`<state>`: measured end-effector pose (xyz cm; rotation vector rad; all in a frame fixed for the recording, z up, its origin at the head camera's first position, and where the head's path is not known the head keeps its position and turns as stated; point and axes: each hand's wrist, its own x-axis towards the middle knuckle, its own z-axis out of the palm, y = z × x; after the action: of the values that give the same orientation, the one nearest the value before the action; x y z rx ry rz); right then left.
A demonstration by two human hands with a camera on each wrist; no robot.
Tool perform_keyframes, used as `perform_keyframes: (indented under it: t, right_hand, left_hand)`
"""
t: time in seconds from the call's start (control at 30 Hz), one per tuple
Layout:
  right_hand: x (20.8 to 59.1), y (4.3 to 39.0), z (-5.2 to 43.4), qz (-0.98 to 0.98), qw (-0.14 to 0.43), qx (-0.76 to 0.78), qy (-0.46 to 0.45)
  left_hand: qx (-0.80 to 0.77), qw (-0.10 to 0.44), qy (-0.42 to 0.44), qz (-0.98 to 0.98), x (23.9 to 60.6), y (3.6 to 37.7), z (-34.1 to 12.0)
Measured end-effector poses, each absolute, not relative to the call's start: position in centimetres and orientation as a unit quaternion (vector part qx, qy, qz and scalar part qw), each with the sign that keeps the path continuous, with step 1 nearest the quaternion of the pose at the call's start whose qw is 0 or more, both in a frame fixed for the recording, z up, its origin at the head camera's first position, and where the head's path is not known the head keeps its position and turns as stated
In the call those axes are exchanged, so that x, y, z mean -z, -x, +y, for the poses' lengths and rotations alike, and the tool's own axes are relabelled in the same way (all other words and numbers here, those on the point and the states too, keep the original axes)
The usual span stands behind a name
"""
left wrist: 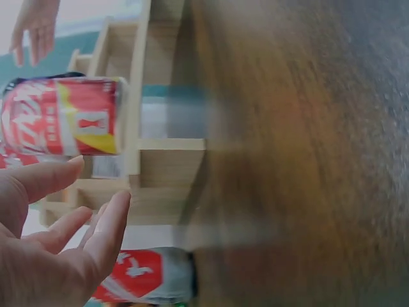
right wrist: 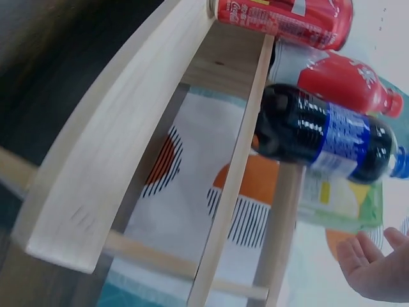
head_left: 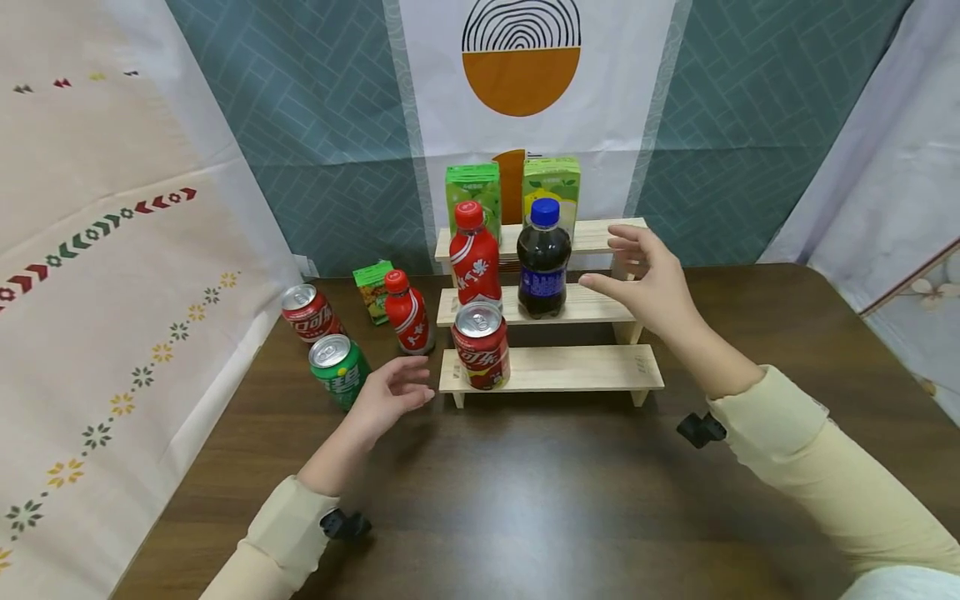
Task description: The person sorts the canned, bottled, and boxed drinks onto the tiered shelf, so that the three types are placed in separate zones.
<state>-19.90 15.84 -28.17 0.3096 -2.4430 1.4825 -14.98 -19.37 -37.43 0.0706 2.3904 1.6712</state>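
Observation:
A light wooden three-step rack [head_left: 577, 367] stands on the table. On its lowest step, at the left end, sits a red cola can [head_left: 482, 346]. The middle step bears a red-labelled bottle [head_left: 475, 258] and a dark cola bottle with a blue cap [head_left: 543, 258]. Just right of the dark bottle, my right hand [head_left: 651, 279] hovers with relaxed fingers and holds nothing. My left hand [head_left: 390, 396] is in the air left of the red can, apart from it, its fingers loosely bent and nothing in them. A green can [head_left: 341, 371] stands just behind that hand.
Two green juice cartons, one [head_left: 474, 192] left and one [head_left: 551, 183] right, stand on the top step. At the table's left are another red can [head_left: 310, 312], a small red bottle [head_left: 407, 312] and a small green carton [head_left: 372, 290]. Cloth curtains border the table [head_left: 525, 500].

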Motion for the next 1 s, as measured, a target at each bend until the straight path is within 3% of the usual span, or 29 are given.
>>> perform_keyframes:
  t: [0.53,1.0]
  right_hand:
    - [30.8,18.1,20.9,-0.862,0.139,-0.485,-0.039]
    - [34.9,17.4,22.7,-0.860,0.050,-0.508,0.024]
  left_hand:
    - [-0.500,-0.063,-0.056,0.862,34.2,12.5,-20.6]
    - [-0.473,-0.227,-0.057,0.850,33.2,12.1,-22.4]
